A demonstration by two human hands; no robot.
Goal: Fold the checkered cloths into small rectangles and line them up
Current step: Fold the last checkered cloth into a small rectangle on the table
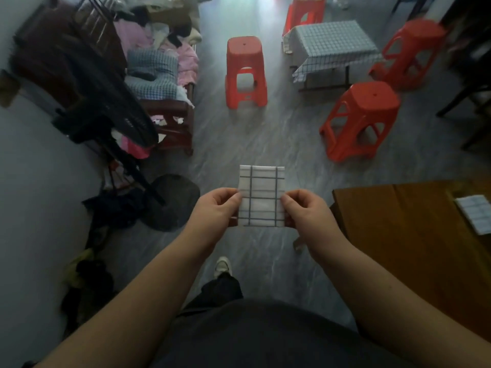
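Holding one folded checkered cloth at frame centre

The left hand and the right hand pinch its side edges in the air. A second folded cloth lies on the wooden table at the right edge. Four red stools stand in the upper half around one cloth-covered small table.

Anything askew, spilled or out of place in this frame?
The folded cloth, pinched between left hand and right hand, looks square and neat. Only oddity: dark clothes lie heaped on the floor at left, beside a clothes-piled bench.
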